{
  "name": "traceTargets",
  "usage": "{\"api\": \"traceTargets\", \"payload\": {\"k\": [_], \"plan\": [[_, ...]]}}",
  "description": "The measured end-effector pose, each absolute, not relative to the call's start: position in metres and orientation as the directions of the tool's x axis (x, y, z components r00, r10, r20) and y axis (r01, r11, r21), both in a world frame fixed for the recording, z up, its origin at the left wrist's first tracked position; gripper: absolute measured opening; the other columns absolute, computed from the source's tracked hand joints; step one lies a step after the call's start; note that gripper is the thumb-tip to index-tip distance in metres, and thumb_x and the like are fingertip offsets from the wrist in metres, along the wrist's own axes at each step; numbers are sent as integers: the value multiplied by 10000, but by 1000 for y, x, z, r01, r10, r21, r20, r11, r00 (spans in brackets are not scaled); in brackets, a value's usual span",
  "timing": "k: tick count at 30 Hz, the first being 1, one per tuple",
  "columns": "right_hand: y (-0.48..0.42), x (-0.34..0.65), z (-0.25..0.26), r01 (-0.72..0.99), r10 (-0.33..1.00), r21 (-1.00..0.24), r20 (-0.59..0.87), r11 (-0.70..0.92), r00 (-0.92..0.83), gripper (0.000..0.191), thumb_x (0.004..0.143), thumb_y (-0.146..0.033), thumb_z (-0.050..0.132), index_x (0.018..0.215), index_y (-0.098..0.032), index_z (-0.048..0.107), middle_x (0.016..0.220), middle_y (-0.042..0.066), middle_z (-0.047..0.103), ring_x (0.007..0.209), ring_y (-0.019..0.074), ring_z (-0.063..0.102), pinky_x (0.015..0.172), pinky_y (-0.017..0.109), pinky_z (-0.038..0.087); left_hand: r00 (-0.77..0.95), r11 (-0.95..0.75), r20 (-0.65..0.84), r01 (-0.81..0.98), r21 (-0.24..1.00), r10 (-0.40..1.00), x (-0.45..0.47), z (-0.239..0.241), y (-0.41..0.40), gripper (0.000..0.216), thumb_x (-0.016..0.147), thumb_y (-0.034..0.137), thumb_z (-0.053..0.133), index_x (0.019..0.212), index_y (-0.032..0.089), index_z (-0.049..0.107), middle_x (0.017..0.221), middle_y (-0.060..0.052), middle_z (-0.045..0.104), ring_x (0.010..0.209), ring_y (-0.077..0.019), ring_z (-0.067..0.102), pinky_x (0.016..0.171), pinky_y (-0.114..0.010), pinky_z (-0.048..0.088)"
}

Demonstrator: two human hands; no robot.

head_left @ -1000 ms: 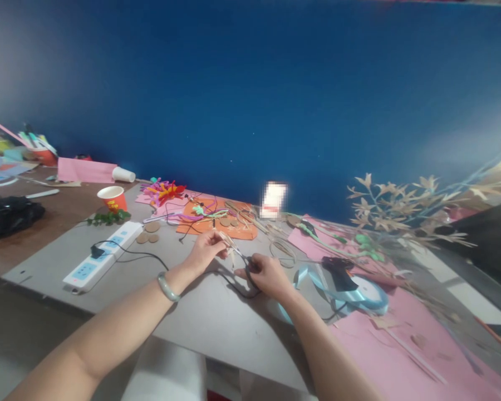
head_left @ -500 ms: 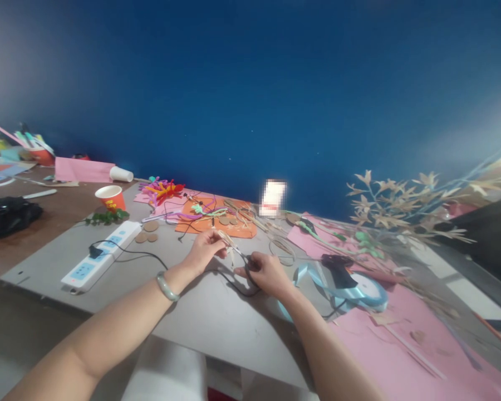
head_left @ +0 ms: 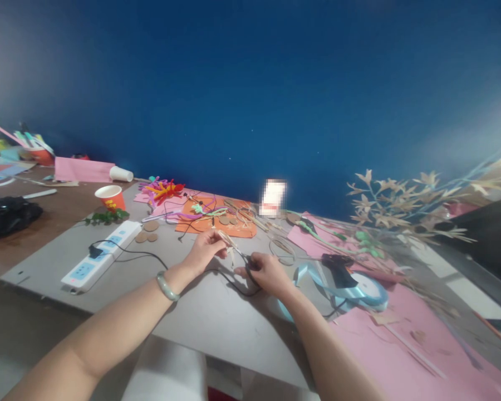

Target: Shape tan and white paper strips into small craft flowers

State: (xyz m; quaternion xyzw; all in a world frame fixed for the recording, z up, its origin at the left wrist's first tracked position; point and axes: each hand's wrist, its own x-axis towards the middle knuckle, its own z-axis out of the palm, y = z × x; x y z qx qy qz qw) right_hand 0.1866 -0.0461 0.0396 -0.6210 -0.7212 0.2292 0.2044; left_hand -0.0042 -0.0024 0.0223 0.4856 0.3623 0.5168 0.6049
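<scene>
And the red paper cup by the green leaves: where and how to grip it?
Probably by the upper outer wall of the red paper cup, pinched lightly from above and the left: it stands upright, widens toward its rim, and green leaves lie at its near side.

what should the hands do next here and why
Probably a small, careful snip with the scissors: the left hand pinches the pale strip, and the right hand holds the scissors pointed towards it, though whether the blades are open is too small to tell.
</scene>
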Motion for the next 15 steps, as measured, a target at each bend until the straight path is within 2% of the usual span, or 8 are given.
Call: {"api": "traceTargets", "payload": {"k": [6, 15], "plan": [[-46, 187, 41, 796, 989, -593, -4, 119, -151, 406, 657, -501, 640, 524, -199, 403, 485, -55, 381, 501, 99, 314, 453, 215, 241, 199, -2, 50, -234, 972, 979, -5, 21, -3, 107, 667, 199, 662, 684, 143, 572, 534, 12, 596, 495, -100, 570, 515, -212, 469], [-45, 191, 40, 803, 989, -582, 17, 130, -148, 392, 655, -473, 642, 506, -200, 402, 474, -52, 375, 497, 101, 294, 450, 213, 252, 208, 18, 31, -229, 973, 978, -6, 20, -2, 125, 669, 217, 670, 684, 148, 567, 536, 4, 611, 498, -109, 580, 524, -223, 469]]}}
